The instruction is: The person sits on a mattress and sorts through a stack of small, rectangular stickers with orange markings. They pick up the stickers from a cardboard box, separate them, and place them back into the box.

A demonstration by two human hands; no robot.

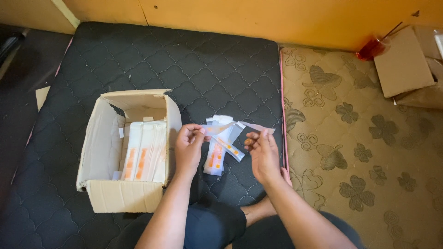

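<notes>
My left hand and my right hand hold the two ends of a clear plastic sleeve stretched between their fingertips above a black quilted mattress. Under the sleeve lies a small pile of white and clear packets with orange marks. An open cardboard box stands just left of my left hand, with rows of the same white packets stacked upright inside.
A beige mattress with a flower pattern lies to the right. A second cardboard box and a red plastic piece sit at the far right by the orange wall. My legs fold at the bottom edge.
</notes>
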